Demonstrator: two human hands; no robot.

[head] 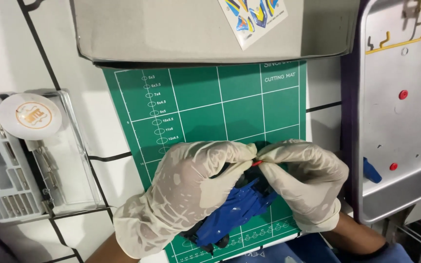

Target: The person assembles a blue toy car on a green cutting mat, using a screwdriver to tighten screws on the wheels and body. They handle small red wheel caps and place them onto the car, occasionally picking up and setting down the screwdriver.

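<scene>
Over the green cutting mat (210, 107), my gloved left hand (186, 195) wraps the blue model car (235, 209) while my right hand (305, 182) pinches a tiny red part (256, 163) at its top; light, brittle plastic, I judge, best gripped by the body sides.

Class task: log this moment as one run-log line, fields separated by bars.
left hand: gloved, on blue model car | right hand: gloved, pinching small red part | surface: green cutting mat
</scene>
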